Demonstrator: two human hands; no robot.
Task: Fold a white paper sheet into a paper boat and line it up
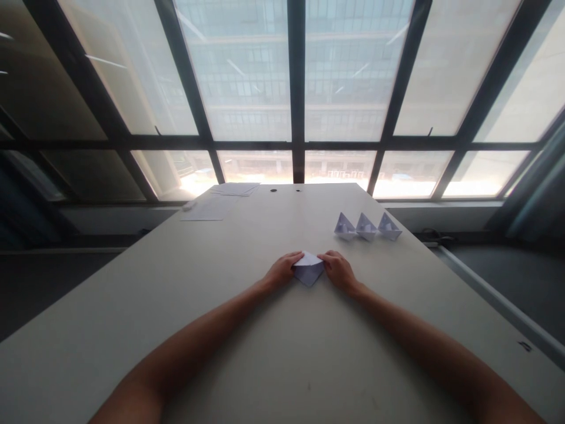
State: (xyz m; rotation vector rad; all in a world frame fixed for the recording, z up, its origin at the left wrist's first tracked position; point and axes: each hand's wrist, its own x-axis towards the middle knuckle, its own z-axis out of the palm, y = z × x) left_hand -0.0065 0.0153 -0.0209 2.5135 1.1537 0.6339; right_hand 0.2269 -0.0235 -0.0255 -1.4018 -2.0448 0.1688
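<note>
Both hands, left hand [282,270] and right hand [338,268], pinch the folded paper [308,268] at frame centre on the bench [247,330]; uneven pull could tear or skew the crease

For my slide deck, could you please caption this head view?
Both hands, left hand and right hand, press a folded white paper piece beside three white paper boats.
</note>
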